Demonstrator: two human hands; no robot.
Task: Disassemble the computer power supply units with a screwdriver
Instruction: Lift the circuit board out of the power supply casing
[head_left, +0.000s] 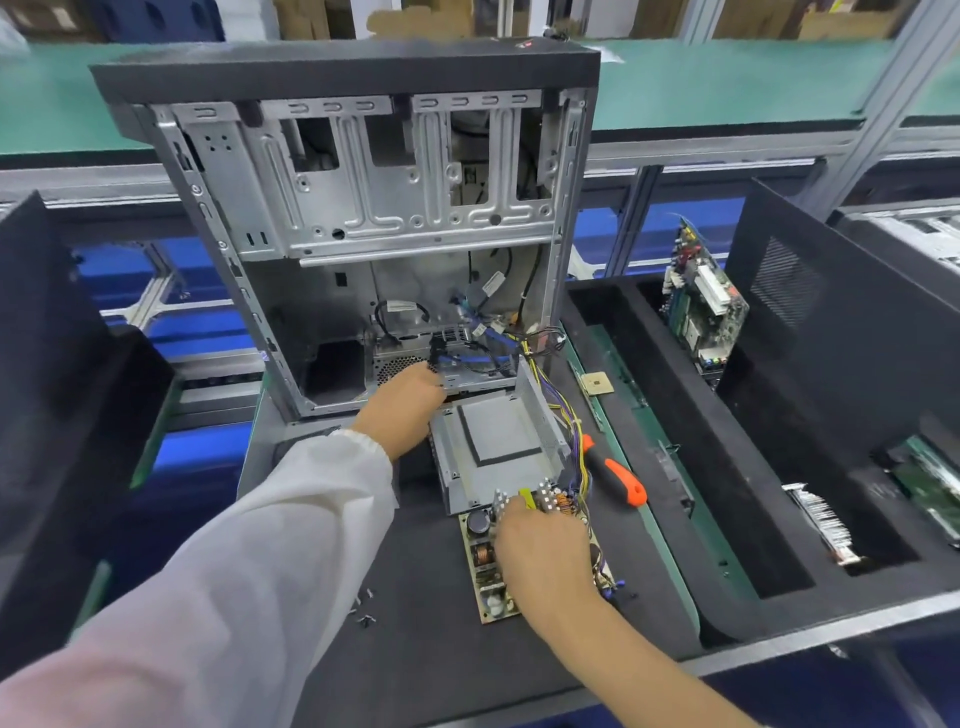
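Your left hand (402, 402) reaches forward to the far left corner of the metal power supply box (498, 447), where it meets the open computer case (363, 218). The fingers curl over the box's far edge, but their tips are hidden behind the hand, so you cannot tell from here how firmly they grip it. A white sleeve (249, 551) covers that arm down to the wrist.

Your right hand (545, 551) lies on top of the circuit board (491, 571), which rests flat on the dark mat (415, 675) just in front of the box. Its fingers bend down over the board's far end, around the cluster of small parts there, holding the board.

The box sits open on the mat, its lid off, with a grey square pad on its floor. It is touching the foot of the case, which stands upright with its side panel off and loose cables hanging inside. A bundle of yellow and purple wires (569, 441) runs along the right side of the box, from the case down to the board.

The screwdriver (613, 475), with its orange and black handle, lies on the mat just to the right of the box, beside the wires, in neither hand. A few loose screws (363, 608) lie on the mat left of the board. To the right, black trays (727, 519) hold other circuit boards standing on edge.
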